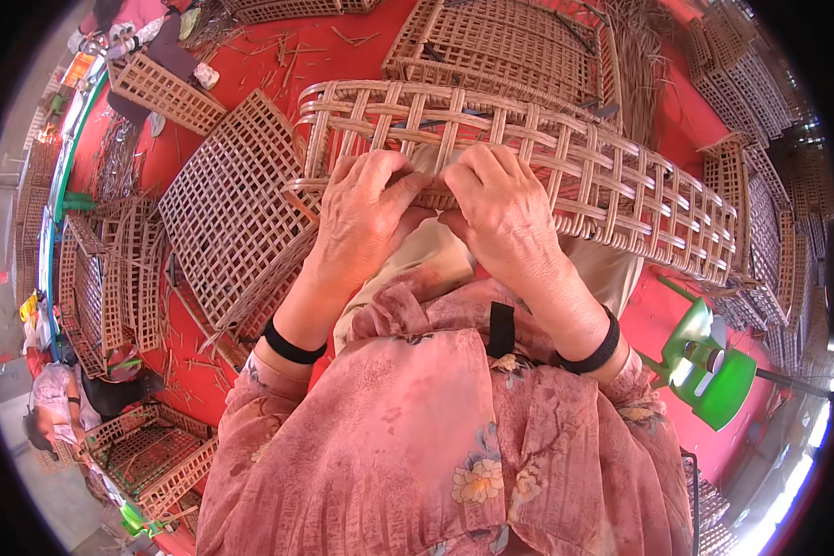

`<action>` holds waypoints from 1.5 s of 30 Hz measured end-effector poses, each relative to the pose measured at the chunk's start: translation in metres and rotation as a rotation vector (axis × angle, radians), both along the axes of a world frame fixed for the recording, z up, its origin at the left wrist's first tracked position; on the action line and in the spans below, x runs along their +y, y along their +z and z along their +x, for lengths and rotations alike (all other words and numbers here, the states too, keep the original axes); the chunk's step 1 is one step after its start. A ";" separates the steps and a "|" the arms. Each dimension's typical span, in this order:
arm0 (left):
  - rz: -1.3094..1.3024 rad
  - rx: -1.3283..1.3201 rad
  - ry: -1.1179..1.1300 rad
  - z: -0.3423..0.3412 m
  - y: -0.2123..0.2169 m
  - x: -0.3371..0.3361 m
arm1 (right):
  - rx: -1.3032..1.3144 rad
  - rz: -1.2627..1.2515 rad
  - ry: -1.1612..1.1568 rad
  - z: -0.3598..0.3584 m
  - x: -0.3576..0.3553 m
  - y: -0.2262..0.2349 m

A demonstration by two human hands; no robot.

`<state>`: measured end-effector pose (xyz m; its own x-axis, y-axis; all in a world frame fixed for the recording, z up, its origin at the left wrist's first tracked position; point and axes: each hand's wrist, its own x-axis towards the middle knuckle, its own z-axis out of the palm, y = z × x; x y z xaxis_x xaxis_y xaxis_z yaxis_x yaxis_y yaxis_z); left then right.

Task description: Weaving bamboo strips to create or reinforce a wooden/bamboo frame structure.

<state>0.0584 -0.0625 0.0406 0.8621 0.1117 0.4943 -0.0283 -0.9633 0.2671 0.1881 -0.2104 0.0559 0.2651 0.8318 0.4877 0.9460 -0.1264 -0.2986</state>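
Observation:
A long, open-lattice rattan basket point(595, 178) lies on its side across my lap, its near rim toward me. My left hand point(369, 206) is closed at that rim, thumb and fingers pinching near the left part of the weave. Right beside it, my right hand point(500, 206) is closed on the same rim with the fingers curled under. The two thumbs nearly meet over a short stretch of brown cane between them. Whether a loose strand sits in either pinch is hidden by the fingers.
Behind the basket rests a large woven tray point(510, 46); another lattice panel point(236, 199) leans at the left. A green plastic chair point(727, 389) with a jar-like item on it stands at the right. People work at the far left among baskets, with cane scraps on the red floor.

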 end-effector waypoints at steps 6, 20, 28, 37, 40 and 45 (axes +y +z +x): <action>-0.019 -0.025 -0.019 0.001 -0.003 0.004 | 0.067 0.014 0.123 0.013 0.006 -0.003; 0.146 0.016 0.062 -0.001 0.018 -0.014 | -0.034 0.044 -0.141 0.025 -0.063 0.004; 0.042 -0.005 -0.154 0.050 0.010 -0.062 | -0.003 -0.037 -0.181 0.034 -0.084 0.006; -0.024 0.014 -0.110 0.057 0.003 -0.068 | 0.079 -0.075 0.029 0.058 -0.078 0.008; 0.006 -0.025 -0.151 0.056 -0.002 -0.066 | 0.090 -0.043 0.029 0.054 -0.081 0.004; 0.060 -0.073 -0.222 0.045 -0.015 -0.063 | 0.063 -0.057 -0.024 0.038 -0.091 -0.004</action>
